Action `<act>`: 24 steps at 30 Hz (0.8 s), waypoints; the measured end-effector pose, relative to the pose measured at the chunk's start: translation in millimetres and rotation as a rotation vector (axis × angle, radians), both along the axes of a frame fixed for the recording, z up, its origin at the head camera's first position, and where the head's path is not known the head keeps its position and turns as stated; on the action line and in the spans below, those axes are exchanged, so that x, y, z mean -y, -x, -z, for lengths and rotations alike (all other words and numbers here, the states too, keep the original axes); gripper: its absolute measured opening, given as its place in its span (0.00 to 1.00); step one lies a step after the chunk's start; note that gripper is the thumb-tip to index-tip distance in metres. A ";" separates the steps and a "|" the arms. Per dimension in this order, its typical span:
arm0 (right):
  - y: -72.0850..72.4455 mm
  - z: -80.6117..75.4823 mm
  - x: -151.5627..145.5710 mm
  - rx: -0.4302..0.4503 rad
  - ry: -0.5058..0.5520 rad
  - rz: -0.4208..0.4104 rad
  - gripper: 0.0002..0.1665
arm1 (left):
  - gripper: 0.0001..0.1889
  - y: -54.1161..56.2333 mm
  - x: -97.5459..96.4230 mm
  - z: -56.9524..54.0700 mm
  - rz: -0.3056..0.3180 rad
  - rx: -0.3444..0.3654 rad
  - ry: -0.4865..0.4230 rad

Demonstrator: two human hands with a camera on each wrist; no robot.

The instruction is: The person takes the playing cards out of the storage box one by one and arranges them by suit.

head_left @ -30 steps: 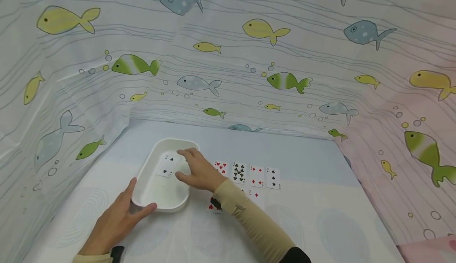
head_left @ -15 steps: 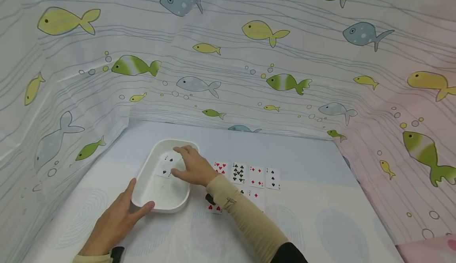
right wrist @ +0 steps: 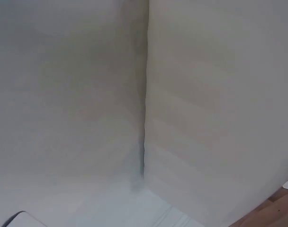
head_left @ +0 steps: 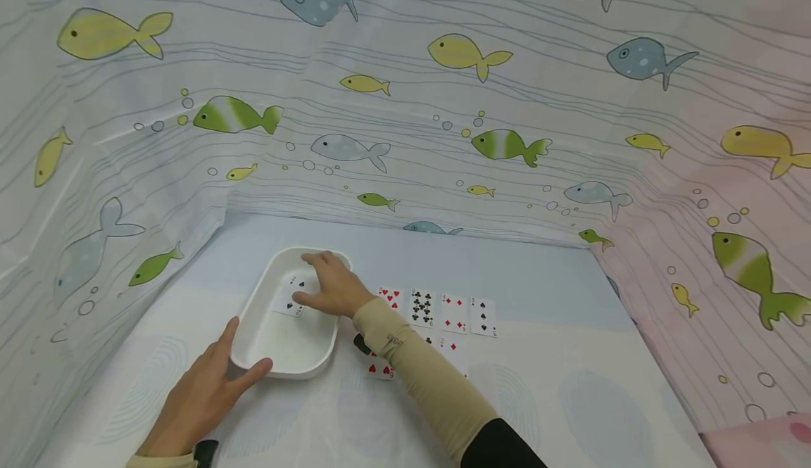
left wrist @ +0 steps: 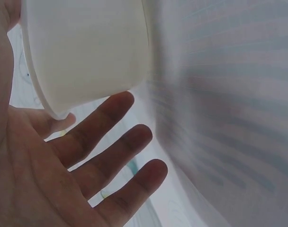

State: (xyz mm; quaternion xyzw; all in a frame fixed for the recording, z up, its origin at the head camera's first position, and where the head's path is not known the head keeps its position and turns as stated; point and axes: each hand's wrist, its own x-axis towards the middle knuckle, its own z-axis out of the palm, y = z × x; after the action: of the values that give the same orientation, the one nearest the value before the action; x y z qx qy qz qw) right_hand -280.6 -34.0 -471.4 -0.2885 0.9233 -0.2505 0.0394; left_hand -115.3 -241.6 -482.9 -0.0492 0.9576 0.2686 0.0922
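Note:
A white plastic tray (head_left: 285, 348) stands on the left of the table with a two of spades (head_left: 283, 306) lying face up in it. My left hand (head_left: 203, 394) rests against the tray's near left corner, thumb and index finger spread along the rim. In the left wrist view, straight fingers (left wrist: 111, 153) touch or lie beside the tray's outer wall (left wrist: 87, 52). Over the tray's right side is my right hand (head_left: 336, 288), its thumb apart from the fingers and overlapping the card's right edge. The right wrist view shows only pale surfaces, with no fingers.
Right of the tray lie playing cards in two rows, including a nine of clubs (head_left: 422, 308), a four of diamonds (head_left: 455, 313), a three of spades (head_left: 483, 317) and a two of diamonds (head_left: 451, 350). My right sleeve (head_left: 421, 376) hides part of the lower row. A fish-patterned curtain (head_left: 405, 123) surrounds the table.
My right hand has shifted left, farther over the tray, its thumb coming over the two of spades. The left hand and the tray stay in place.

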 end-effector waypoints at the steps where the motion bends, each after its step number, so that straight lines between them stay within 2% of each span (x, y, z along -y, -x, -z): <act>1: 0.9 0.0 1.1 -0.001 -0.001 0.002 0.46 | 0.62 -0.1 0.3 0.1 0.001 0.000 0.001; 9: 7.7 10.7 13.3 0.006 -0.031 0.024 0.48 | 0.64 2.8 0.6 0.1 -0.011 0.042 -0.009; 17: 9.2 21.6 19.1 -0.111 -0.193 0.035 0.49 | 0.62 1.7 -0.5 1.7 0.001 0.011 -0.009; 24: 8.6 25.4 24.3 -0.129 -0.328 0.019 0.57 | 0.63 0.6 -0.3 2.0 -0.006 0.014 -0.007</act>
State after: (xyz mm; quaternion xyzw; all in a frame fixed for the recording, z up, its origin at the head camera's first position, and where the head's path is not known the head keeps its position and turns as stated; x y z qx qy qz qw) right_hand -289.2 -58.3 -496.8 -0.2849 0.9551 -0.0780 0.0244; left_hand -115.9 -241.3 -484.9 -0.0538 0.9557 0.2720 0.0983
